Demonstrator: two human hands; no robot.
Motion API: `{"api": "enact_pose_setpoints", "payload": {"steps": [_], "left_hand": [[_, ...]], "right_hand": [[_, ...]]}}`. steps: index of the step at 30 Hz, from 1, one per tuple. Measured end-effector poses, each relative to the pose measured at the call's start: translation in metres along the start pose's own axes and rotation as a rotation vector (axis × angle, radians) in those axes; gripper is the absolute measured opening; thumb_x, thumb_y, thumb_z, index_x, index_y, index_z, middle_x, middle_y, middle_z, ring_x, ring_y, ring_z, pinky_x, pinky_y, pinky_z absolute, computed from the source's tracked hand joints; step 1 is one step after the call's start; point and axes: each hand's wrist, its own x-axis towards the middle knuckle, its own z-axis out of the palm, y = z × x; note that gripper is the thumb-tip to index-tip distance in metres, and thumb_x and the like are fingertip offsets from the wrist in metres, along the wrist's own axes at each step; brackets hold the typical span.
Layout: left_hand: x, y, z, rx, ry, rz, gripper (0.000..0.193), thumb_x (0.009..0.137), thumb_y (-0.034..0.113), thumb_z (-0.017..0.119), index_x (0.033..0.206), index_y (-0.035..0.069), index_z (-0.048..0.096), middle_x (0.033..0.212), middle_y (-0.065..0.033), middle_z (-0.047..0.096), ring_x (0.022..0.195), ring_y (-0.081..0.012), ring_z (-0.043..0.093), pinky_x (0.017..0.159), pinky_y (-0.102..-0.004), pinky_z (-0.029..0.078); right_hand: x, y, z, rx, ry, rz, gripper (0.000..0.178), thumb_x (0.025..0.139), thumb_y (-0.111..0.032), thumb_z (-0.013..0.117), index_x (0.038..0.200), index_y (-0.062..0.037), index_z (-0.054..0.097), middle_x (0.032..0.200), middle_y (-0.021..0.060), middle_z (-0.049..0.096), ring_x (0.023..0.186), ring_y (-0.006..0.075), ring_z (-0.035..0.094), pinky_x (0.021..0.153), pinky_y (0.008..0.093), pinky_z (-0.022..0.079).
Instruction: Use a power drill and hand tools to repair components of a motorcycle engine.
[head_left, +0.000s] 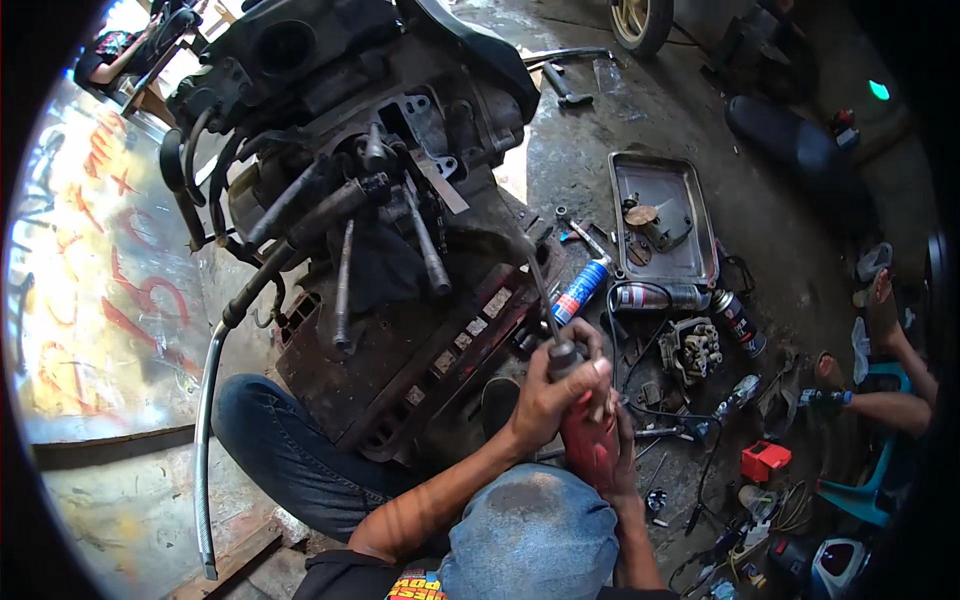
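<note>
Both my hands grip a red hand-held power tool (pixel 592 445) with a grey collar and a long thin shaft (pixel 542 290) pointing away from me. My left hand (pixel 545 400) wraps the front near the collar, its thumb across the top. Lower down, my right hand (pixel 622 465) closes round the right side of the red body, partly hidden by it. The tool is held above my bent knee in faded jeans. Beyond the shaft, to the left, stands a partly stripped motorcycle engine (pixel 430 135) with a bare metal face. The shaft's tip looks apart from it.
A metal tray (pixel 712 235) with parts lies right of centre. Near it are a blue spray can (pixel 580 290), more cans and a cast metal part (pixel 690 348). A hammer (pixel 567 88) lies farther off. At right, another person's bare legs (pixel 895 405) are beside a blue stool (pixel 862 492).
</note>
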Motion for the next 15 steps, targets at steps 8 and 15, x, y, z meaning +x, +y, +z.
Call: {"api": "enact_pose_setpoints", "payload": {"steps": [8, 15], "left_hand": [[0.010, 0.016, 0.024, 0.057, -0.093, 0.017, 0.038, 0.088, 0.011, 0.068, 0.111, 0.006, 0.038, 0.075, -0.0046, 0.053, 0.063, -0.0119, 0.058, 0.065, -0.0266, 0.050], [0.008, 0.012, 0.020, 0.092, -0.248, 0.228, 0.064, 0.084, 0.021, 0.078, 0.130, 0.006, 0.036, 0.104, -0.0072, 0.055, 0.097, -0.0124, 0.057, 0.087, -0.0306, 0.047]], "right_hand": [[0.045, -0.013, -0.068, 0.469, -0.622, 0.148, 0.143, 0.060, -0.016, 0.091, 0.155, -0.0080, -0.016, 0.161, 0.0206, 0.011, 0.148, 0.0304, 0.019, 0.119, 0.0421, 0.023], [0.062, -0.026, -0.037, 0.522, -0.383, 0.417, 0.103, 0.054, -0.013, 0.093, 0.140, -0.0025, 0.039, 0.128, 0.0129, 0.056, 0.119, 0.0222, 0.054, 0.104, 0.0394, 0.043]]}}
